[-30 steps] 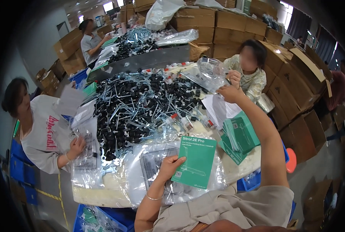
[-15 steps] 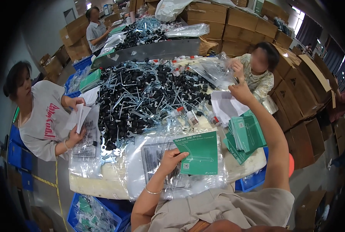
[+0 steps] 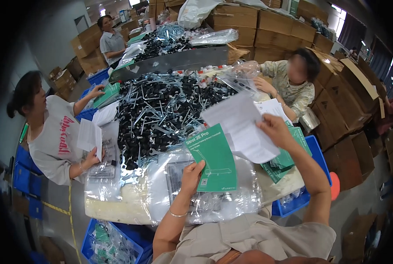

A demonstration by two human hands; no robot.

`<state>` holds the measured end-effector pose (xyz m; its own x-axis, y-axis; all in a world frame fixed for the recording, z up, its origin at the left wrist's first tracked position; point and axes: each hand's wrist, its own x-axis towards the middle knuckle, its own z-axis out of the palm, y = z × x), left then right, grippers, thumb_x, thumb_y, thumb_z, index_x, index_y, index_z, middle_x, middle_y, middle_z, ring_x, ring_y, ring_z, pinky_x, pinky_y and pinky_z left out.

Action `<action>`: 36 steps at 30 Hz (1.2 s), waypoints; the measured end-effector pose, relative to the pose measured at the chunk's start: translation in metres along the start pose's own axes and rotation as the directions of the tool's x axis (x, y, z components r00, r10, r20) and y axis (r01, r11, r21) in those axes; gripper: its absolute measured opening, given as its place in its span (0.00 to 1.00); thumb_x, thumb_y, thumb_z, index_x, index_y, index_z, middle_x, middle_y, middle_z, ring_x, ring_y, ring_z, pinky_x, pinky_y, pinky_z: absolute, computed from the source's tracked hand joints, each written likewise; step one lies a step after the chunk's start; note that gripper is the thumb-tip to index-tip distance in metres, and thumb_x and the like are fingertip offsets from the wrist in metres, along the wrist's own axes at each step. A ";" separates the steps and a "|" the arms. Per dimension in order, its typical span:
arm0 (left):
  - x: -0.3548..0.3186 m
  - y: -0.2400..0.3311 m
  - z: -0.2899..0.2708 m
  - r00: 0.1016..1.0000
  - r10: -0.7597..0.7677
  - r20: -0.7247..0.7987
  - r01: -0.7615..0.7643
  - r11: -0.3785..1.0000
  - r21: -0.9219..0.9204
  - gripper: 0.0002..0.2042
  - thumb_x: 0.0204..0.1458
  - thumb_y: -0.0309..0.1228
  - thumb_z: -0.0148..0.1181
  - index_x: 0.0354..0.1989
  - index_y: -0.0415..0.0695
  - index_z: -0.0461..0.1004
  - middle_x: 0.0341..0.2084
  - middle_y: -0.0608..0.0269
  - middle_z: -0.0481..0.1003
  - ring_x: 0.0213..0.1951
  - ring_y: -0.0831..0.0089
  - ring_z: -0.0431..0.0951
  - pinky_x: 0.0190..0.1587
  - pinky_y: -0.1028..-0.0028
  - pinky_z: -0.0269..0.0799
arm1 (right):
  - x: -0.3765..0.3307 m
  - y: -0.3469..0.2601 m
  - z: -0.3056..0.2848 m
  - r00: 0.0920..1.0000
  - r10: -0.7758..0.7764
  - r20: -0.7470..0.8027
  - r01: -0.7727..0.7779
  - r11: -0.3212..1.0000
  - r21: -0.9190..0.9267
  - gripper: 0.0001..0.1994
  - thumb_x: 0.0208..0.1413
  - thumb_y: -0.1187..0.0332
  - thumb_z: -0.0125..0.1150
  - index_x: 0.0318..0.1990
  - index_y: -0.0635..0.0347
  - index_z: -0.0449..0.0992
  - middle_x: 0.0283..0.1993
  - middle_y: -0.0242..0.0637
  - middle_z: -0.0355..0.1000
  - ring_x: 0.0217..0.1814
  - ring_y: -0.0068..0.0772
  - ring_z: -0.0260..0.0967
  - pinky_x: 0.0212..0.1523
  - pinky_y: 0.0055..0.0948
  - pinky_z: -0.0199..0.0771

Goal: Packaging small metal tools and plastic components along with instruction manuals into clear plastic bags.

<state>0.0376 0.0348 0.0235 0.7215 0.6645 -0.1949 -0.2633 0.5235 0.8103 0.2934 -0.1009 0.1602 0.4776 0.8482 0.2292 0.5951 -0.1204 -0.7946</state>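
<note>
My left hand pinches a green printed booklet by its left edge, thumb on the cover. A white folded paper sheet is gripped at its right edge by my right hand, and it hangs just beyond and right of the booklet. Beneath my left hand lie clear plastic bags, spread over the near table edge. Under my right forearm is a stack of green booklets, partly hidden by the sheet. More white papers lie behind my right hand.
A big heap of wrenches, bolts and black parts fills the table's middle. Blue bins stand below the near edge. Co-workers are at the left, right and far left. Cardboard boxes pile up at right.
My right hand has drawn a white sheet from the paper pile toward me and the booklet. The booklet has shifted slightly left and up. The left co-worker reaches toward green booklets.
</note>
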 end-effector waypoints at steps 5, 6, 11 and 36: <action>0.003 -0.009 -0.007 0.999 0.023 -0.032 -0.019 0.993 0.120 0.10 0.55 0.35 0.57 0.30 0.40 0.76 0.20 0.72 0.73 0.20 0.87 0.68 0.22 0.83 0.62 | -0.035 0.001 0.027 0.998 0.013 0.069 -0.013 1.000 -0.002 0.09 0.55 0.68 0.58 0.35 0.67 0.73 0.22 0.27 0.66 0.25 0.14 0.53 0.25 0.20 0.59; 0.003 -0.007 -0.003 0.999 0.028 -0.030 -0.024 0.992 0.126 0.10 0.55 0.35 0.57 0.30 0.40 0.76 0.20 0.72 0.73 0.20 0.87 0.68 0.22 0.83 0.62 | -0.037 0.005 0.026 0.998 0.007 0.064 -0.008 1.000 0.002 0.09 0.55 0.68 0.58 0.35 0.67 0.73 0.22 0.27 0.66 0.25 0.14 0.53 0.25 0.20 0.59; 0.010 -0.019 -0.013 0.993 0.071 -0.095 -0.055 0.985 0.161 0.12 0.56 0.37 0.55 0.27 0.42 0.76 0.19 0.73 0.72 0.16 0.86 0.66 0.18 0.84 0.58 | -0.042 0.016 0.021 0.994 0.055 0.092 -0.073 0.977 0.203 0.08 0.56 0.69 0.57 0.37 0.67 0.74 0.25 0.28 0.70 0.27 0.12 0.60 0.27 0.19 0.63; -0.023 0.020 0.005 0.963 0.242 0.120 -0.264 0.750 0.606 0.17 0.52 0.29 0.57 0.49 0.39 0.68 0.37 0.64 0.72 0.23 0.84 0.66 0.25 0.82 0.63 | -0.103 0.033 0.066 0.906 0.367 -0.211 -0.316 0.918 0.241 0.16 0.54 0.66 0.60 0.46 0.67 0.70 0.40 0.37 0.72 0.41 0.29 0.68 0.45 0.27 0.68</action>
<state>0.0188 0.0269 0.0470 0.7077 0.7025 0.0748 0.0003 -0.1062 0.9943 0.2216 -0.1580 0.0731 0.7874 0.6155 0.0340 0.2393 -0.2544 -0.9370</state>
